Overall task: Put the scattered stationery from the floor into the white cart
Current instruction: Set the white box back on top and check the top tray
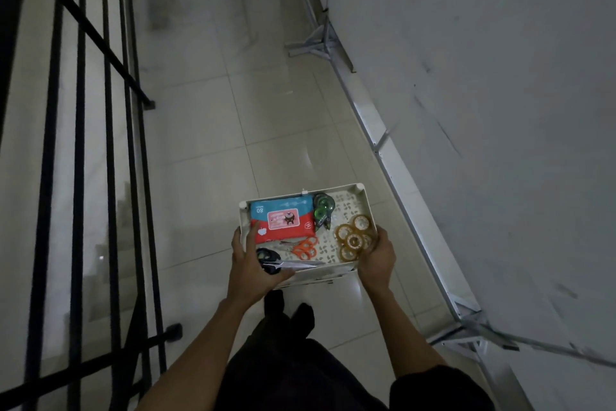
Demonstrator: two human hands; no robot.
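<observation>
Left hand (253, 264) and right hand (378, 260) clasp the near corners of the white perforated plastic cart (367, 207) — its long axis runs straight away from them. Stationery (orange-handled scissors (305, 249), amber tape rolls (353, 239)) lies inside, between both grips.

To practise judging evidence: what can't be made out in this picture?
Head view:
Lower part of the white cart, mostly hidden beneath its top.
Handles of the black scissors, partly covered by the left hand.
Print on the wipes pack, too small and dim.
Count of the tape rolls, which overlap.
</observation>
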